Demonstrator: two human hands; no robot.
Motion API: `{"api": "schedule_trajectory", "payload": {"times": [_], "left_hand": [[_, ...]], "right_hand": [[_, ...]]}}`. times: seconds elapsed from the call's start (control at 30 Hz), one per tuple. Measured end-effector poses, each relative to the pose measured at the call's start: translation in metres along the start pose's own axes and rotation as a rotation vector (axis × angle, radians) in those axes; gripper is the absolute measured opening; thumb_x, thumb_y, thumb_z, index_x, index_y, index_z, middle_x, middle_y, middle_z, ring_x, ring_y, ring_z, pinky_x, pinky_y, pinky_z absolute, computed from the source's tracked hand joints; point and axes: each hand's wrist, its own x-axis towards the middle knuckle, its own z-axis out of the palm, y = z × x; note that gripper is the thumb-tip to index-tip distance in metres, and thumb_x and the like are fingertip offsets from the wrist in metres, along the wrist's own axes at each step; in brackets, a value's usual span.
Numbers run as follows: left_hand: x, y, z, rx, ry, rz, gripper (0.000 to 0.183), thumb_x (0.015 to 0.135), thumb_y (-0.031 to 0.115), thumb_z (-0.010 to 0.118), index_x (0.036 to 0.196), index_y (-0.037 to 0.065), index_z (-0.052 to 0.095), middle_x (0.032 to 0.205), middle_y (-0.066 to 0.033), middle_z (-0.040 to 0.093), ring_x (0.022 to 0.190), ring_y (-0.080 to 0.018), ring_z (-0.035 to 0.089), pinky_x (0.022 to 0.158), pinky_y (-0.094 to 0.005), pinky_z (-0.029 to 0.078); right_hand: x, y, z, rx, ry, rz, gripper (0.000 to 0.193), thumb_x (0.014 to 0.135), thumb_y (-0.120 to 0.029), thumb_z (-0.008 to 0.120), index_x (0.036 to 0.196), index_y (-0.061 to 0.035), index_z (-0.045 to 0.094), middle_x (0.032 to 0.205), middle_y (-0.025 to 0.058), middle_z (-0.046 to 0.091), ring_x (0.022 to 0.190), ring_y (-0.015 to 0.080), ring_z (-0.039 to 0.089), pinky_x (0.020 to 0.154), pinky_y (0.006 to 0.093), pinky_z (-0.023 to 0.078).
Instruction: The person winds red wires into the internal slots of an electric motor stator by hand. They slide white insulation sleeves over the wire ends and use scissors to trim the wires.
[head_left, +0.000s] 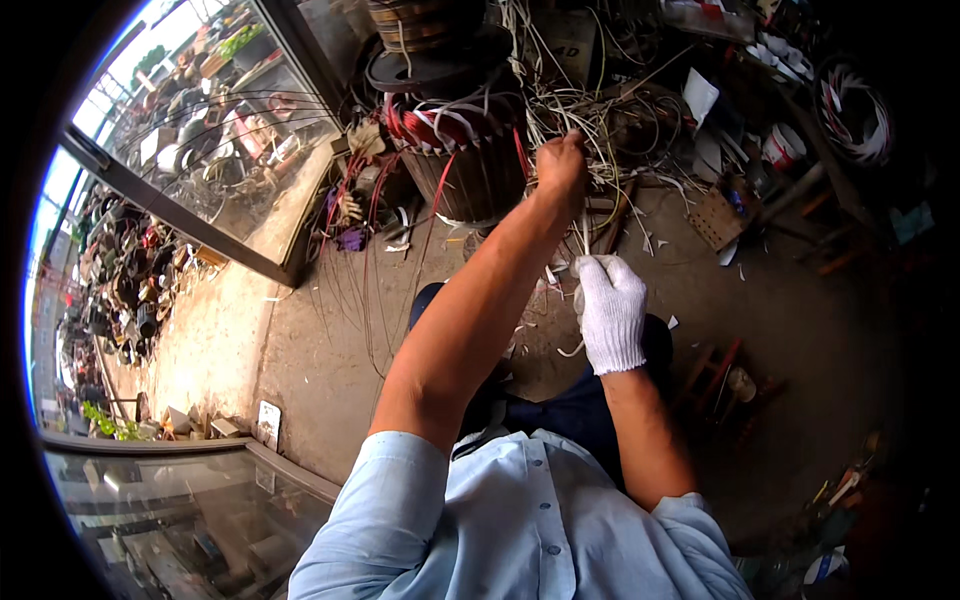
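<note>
My bare left hand [563, 165] is stretched forward, closed at the edge of a tangle of pale wires and cords [560, 95]. White cord [584, 236] runs between it and my right hand [610, 312]. In a white knit glove, the right hand is closed around this cord, close in front of my knees. A loose pale end [571, 351] curls out below the glove. Just left of my bare hand stands a large ribbed motor stator [462, 185], topped by red wire coils [430, 122] bound with white lacing. Red leads hang down its side.
A dark round plate and a copper-coloured wound part [430, 22] sit above the stator. Scraps litter the concrete floor [330, 350]. Right stand a perforated block [715, 220], a white bucket [783, 147] and a wire coil [853, 115]. A glass door frame [180, 215] bounds the left.
</note>
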Motion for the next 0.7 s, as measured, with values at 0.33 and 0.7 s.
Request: {"api": "schedule_trajectory", "payload": {"times": [0.33, 0.7], "left_hand": [[-0.055, 0.010, 0.019, -0.255, -0.231, -0.327, 0.034, 0.106, 0.040, 0.045, 0.084, 0.015, 0.049, 0.061, 0.0041, 0.037, 0.046, -0.0109, 0.030, 0.041, -0.0269, 0.025], [-0.063, -0.001, 0.018, -0.212, -0.164, -0.240, 0.029, 0.104, 0.036, 0.047, 0.083, 0.016, 0.048, 0.059, 0.0032, 0.038, 0.045, -0.0119, 0.030, 0.042, -0.0287, 0.023]], "right_hand": [[-0.011, 0.004, -0.022, -0.142, 0.010, -0.112, 0.022, 0.095, -0.021, 0.065, 0.092, -0.0003, 0.071, 0.058, 0.0057, 0.062, 0.049, 0.0126, 0.057, 0.049, 0.0292, 0.044], [0.006, 0.005, -0.007, -0.007, 0.023, -0.001, 0.018, 0.096, -0.016, 0.064, 0.083, -0.0035, 0.065, 0.056, 0.0008, 0.055, 0.043, 0.0078, 0.047, 0.041, 0.0252, 0.035]]}}
